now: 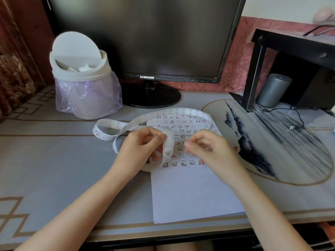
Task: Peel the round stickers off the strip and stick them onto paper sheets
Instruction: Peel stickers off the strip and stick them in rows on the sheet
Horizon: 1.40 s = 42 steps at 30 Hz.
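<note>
- Grey desk mat (54, 160) with tan line borders fills your view, a dark Samsung monitor (145, 33) standing at its far edge.
- Left of the monitor sits a small swing-lid bin (81, 73) lined with a pale purple bag, its lid tipped up.
- At right, a black shelf (290, 46) stands over a grey cylinder (273, 89), with a thin black cable (297, 122) trailing across the mat.
- A white paper sheet (190, 196) lies before you; rows of cartoon stickers (183, 163) cover its far half, while the near half is bare.
- Your left hand (143, 144) grips the strip (181, 111), fingers curled round a fold of it just above the sheet.
- From that hand the strip arcs over the sheet's far edge and loops back to a loose coil on the mat at left.
- Your right hand (204, 147) hovers close beside the left, fingers curled, thumb and forefinger drawn together near the strip; you cannot tell whether they pinch a sticker.
</note>
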Motion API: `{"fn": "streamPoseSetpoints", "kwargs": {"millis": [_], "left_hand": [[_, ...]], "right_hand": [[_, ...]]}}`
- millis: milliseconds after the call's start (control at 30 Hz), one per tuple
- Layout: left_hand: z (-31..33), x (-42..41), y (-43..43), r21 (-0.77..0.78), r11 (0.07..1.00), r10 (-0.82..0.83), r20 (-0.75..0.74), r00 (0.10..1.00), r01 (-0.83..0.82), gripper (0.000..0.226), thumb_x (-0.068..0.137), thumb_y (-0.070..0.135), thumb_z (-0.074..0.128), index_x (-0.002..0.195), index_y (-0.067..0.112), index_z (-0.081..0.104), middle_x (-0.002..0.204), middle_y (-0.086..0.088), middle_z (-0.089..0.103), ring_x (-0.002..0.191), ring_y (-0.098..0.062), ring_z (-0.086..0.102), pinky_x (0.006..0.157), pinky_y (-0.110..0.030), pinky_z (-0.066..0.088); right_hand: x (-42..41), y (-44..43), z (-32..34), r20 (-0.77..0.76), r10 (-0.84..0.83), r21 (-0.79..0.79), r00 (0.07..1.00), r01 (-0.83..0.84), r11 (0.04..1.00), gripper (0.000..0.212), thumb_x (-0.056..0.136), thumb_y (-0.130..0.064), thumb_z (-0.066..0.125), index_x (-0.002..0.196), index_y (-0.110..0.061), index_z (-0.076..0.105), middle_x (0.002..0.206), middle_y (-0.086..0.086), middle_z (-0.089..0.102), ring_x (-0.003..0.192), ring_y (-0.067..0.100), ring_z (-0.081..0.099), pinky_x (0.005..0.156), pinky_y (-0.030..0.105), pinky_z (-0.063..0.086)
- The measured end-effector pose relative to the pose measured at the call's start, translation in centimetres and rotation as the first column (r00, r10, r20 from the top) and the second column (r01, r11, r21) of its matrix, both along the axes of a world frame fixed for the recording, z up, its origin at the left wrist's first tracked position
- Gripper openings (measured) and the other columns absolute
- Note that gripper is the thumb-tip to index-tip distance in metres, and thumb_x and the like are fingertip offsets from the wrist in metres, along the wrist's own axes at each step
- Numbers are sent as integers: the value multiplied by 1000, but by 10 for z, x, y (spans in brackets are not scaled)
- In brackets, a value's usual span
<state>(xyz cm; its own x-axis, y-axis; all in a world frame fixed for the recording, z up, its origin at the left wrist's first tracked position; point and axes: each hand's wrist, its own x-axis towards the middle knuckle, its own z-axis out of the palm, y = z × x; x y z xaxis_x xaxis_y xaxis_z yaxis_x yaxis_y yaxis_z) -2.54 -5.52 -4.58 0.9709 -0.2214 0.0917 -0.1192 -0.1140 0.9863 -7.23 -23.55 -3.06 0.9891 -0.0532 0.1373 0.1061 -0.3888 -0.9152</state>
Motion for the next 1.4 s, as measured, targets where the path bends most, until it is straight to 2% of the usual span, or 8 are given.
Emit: {"fn": "streamPoseSetpoints", "kwargs": {"millis": [167, 300, 467, 633, 833, 1033, 1267, 1400], "left_hand": [[3, 0, 2, -83, 996, 15, 29, 999, -13, 15, 92, 16, 59, 84, 5, 65, 64, -2, 65, 61, -10, 61, 56, -22, 53], [5, 0, 2, -126, 992, 16, 16, 1000, -14, 19, 93, 15, 57, 91, -3, 63, 67, -4, 64, 64, -13, 61, 56, -23, 54], [11, -3, -2, -163, 986, -36, -33, 999, 30, 26, 94, 22, 53, 76, 7, 64, 63, 2, 64, 62, -10, 61, 56, -23, 54], [9, -5, -3, -100, 992, -83, -14, 996, 81, 12, 88, 13, 63, 76, 13, 65, 64, 8, 67, 64, -3, 62, 60, -17, 52], [7, -4, -1, -88, 990, -106, 5, 994, 106, 8, 87, 13, 64, 79, 14, 67, 75, 2, 72, 72, -8, 65, 64, -20, 53], [8, -5, -2, -65, 993, -97, -10, 995, 96, 10, 87, 14, 64, 78, 11, 68, 67, 6, 68, 64, -5, 62, 58, -17, 51], [7, -5, -2, -31, 995, -97, -128, 987, 94, 13, 88, 18, 64, 81, 8, 69, 71, -1, 69, 69, -12, 65, 62, -27, 58], [5, -4, -2, 6, 998, -65, -153, 986, 67, 14, 88, 20, 64, 81, 8, 68, 72, -4, 69, 64, -11, 64, 60, -26, 58]], "right_hand": [[2, 23, -4, 56, 16, 89, 998, -21, 996, 11, 80, -16, 74, 87, -15, 66, 79, -4, 70, 63, -3, 59, 58, 12, 41], [7, 31, -7, 84, -2, 194, 996, -15, 981, 15, 76, -7, 76, 79, -17, 66, 73, -5, 69, 65, 1, 60, 57, 14, 43], [8, 29, -9, 129, -47, 233, 991, 16, 972, 16, 76, -2, 74, 77, -17, 69, 72, -6, 69, 69, 5, 59, 66, 15, 46], [6, 26, -9, 155, -62, 211, 986, 28, 977, 17, 77, -2, 73, 77, -19, 70, 74, -3, 71, 71, 6, 62, 73, 18, 48], [7, 26, -9, 154, -76, 199, 985, 45, 979, 20, 76, -4, 74, 75, -23, 70, 72, -6, 71, 69, 6, 62, 72, 18, 48], [8, 24, -10, 147, -64, 159, 987, 40, 986, 20, 76, -4, 75, 74, -23, 70, 72, -8, 70, 71, 7, 61, 74, 21, 48], [5, 20, -16, 138, -21, 16, 990, 19, 1000, 9, 80, -13, 73, 78, -20, 68, 80, -9, 66, 74, 11, 56, 67, 20, 41], [-2, 18, -12, 149, 15, 60, 989, -24, 998, 10, 80, -12, 73, 78, -19, 68, 85, -7, 63, 76, 6, 54, 62, 11, 37]]}}
